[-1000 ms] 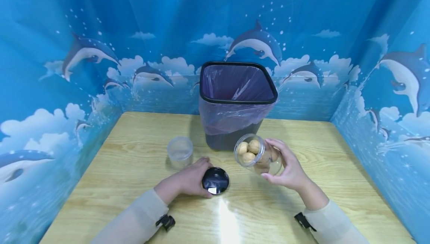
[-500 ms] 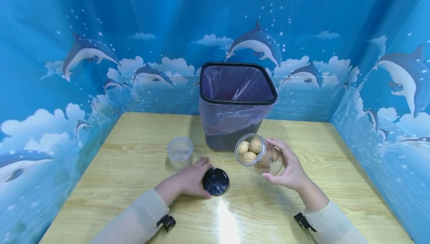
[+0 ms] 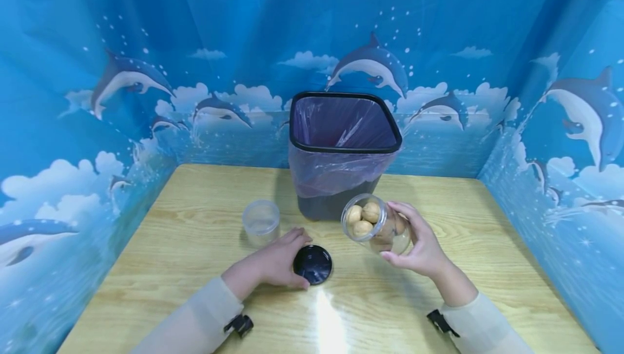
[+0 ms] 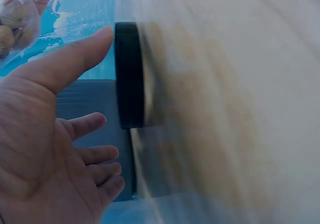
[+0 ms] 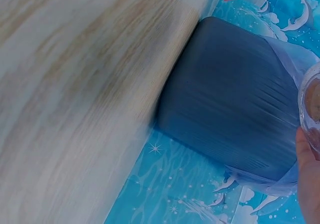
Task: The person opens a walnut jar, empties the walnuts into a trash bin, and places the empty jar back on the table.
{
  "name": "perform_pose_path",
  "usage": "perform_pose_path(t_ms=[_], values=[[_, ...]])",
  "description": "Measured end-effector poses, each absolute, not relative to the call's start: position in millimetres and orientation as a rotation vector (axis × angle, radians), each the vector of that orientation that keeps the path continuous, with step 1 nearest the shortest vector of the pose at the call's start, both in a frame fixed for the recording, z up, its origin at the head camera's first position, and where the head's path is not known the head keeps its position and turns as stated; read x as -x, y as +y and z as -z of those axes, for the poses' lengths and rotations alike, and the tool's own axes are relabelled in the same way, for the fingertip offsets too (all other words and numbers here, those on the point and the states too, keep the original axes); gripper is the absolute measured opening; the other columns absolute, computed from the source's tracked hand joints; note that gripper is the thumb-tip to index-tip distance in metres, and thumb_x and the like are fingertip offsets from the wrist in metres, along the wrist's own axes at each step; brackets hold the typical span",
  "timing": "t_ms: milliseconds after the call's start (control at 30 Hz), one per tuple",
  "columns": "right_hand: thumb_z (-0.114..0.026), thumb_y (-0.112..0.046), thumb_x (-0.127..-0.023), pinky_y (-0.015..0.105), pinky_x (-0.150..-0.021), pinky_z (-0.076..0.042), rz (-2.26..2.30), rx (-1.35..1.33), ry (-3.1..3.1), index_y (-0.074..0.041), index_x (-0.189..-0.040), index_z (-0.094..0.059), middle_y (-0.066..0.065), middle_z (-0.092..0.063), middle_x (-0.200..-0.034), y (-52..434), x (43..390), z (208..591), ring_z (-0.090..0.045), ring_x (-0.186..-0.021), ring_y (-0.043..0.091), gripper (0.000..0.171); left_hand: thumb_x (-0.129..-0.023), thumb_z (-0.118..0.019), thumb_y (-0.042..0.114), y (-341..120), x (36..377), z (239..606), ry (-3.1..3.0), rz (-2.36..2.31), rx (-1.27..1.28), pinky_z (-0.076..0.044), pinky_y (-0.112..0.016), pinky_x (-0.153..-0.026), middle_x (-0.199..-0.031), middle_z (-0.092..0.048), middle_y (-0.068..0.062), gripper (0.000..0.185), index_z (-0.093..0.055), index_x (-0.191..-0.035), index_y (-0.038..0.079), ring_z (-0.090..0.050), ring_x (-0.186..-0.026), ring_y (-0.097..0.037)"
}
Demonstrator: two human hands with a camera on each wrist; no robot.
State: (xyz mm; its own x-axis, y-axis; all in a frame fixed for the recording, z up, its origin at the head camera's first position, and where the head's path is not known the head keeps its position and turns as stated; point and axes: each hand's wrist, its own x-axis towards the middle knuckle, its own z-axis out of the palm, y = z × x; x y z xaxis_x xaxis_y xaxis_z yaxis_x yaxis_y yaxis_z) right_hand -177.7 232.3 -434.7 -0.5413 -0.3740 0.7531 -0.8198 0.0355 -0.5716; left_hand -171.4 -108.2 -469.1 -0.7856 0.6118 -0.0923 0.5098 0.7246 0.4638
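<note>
A clear plastic jar (image 3: 382, 227) of walnuts (image 3: 362, 218) is gripped by my right hand (image 3: 416, 243). The jar is tilted above the table, its uncovered mouth facing left, and the walnuts are inside. A round black lid (image 3: 312, 264) lies flat on the table. My left hand (image 3: 278, 262) is spread at its left side, thumb and forefinger either side of its near edge. In the left wrist view the thumb tip is close to the lid (image 4: 129, 74) and the other fingers are relaxed. Only part of the jar (image 5: 312, 102) shows in the right wrist view.
Behind the jar stands a dark waste bin (image 3: 336, 200) with a black rim and purple liner. A clear plastic container (image 3: 261, 224) stands beyond my left hand. The wooden table (image 3: 209, 197) is enclosed by blue dolphin-print curtains (image 3: 234, 29).
The left hand has shifted very slightly about the lid. The right hand still holds the tilted jar in nearly the same place.
</note>
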Motion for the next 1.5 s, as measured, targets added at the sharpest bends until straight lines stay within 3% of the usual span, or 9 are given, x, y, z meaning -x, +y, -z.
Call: perform_pose_path(t_ms=[433,933,1233,1500], values=[[-0.09,-0.006,-0.065,0.025,-0.11,-0.037,-1.529,-1.23,-1.894,0.021,-0.134,-0.042,0.01,-0.052,-0.139,232.3,179.1,433.6,-0.049,-0.128,0.017,0.088,-0.087,-0.073,0.05,-113.1,175.5,420.4,2.825,-0.701,-1.028,-0.029,-0.053,-0.116,-0.158,-0.033,-0.018,0.082,-0.041,-0.151,0.008,-0.031,-0.145,-0.036],[-0.091,-0.015,-0.071,0.025,-0.11,-0.038,-1.535,-1.232,-1.887,0.022,-0.134,-0.041,0.01,-0.051,-0.14,232.2,177.4,432.9,-0.048,-0.13,0.018,0.088,-0.096,-0.067,0.038,-114.7,190.1,350.2,3.143,-0.812,-1.23,-0.028,-0.049,-0.117,-0.147,-0.051,-0.007,0.059,-0.049,-0.145,0.01,-0.039,-0.141,-0.027],[-0.091,-0.021,-0.072,0.026,-0.111,-0.037,-1.524,-1.236,-1.889,0.022,-0.135,-0.04,0.012,-0.05,-0.143,235.7,179.5,438.0,-0.047,-0.132,0.02,0.092,-0.094,-0.067,0.03,-117.9,202.1,335.7,3.314,-0.945,-1.468,-0.031,-0.052,-0.115,-0.14,-0.056,-0.014,0.053,-0.054,-0.138,0.004,-0.046,-0.134,-0.034],[-0.091,-0.009,-0.066,0.026,-0.111,-0.037,-1.521,-1.229,-1.893,0.021,-0.136,-0.04,0.012,-0.05,-0.142,235.6,176.9,433.3,-0.048,-0.131,0.019,0.092,-0.096,-0.065,0.031,-112.5,207.2,327.5,3.382,-1.016,-1.407,-0.03,-0.054,-0.114,-0.146,-0.05,-0.014,0.053,-0.053,-0.141,0.006,-0.041,-0.138,-0.033]])
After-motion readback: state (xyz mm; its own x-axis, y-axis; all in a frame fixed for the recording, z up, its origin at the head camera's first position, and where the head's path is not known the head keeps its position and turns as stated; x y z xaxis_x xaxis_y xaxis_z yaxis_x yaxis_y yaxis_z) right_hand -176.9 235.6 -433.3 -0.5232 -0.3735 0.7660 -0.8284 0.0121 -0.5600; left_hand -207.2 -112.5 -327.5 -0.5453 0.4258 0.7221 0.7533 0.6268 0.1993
